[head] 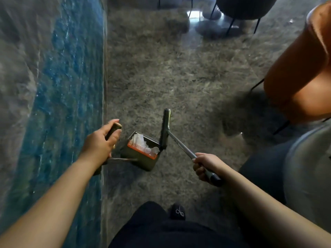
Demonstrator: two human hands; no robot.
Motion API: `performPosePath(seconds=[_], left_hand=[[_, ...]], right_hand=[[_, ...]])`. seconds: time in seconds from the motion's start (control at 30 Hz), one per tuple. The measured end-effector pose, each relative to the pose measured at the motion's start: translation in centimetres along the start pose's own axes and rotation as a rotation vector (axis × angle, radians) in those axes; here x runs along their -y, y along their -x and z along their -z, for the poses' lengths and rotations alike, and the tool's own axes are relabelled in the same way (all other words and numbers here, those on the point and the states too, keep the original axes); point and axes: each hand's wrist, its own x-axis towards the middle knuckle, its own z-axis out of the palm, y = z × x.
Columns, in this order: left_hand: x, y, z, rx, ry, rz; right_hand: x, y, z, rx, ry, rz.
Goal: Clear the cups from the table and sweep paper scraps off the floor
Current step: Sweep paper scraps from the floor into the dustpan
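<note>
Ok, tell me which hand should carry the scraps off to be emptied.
Left. The left hand grips the handle of the dustpan, which holds the paper scraps. The right hand holds the broom.

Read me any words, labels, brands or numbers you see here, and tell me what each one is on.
No readable words or numbers anywhere.
Sock: a small white looped emblem, not letters that can be read.
Dustpan, broom: no label visible.
</note>
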Motion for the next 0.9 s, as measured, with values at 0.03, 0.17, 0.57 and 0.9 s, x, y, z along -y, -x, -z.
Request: performPosePath(seconds=[0.03,0.17,0.57,0.9], left_hand=[[-0.4,-2.0,0.3,-0.012,0.003,0.003],[-1.0,-10.0,1.0,-0.046,0.009,0.017],[-3.4,-37.7,4.5,-0.027,0.018,0.041],[-8.3,-62.9,4.9,-0.077,-0.032,0.045]], right_hand=[[2.2,-1.1,-0.5,0.006,0.004,0.0],[10.1,-5.6,-2.6,0.023,0.018,0.007],[33.7,-17.8,-10.2,0.043,0.065,0.033],[56.3,-31.4,-13.1,0.097,0.177,0.074]])
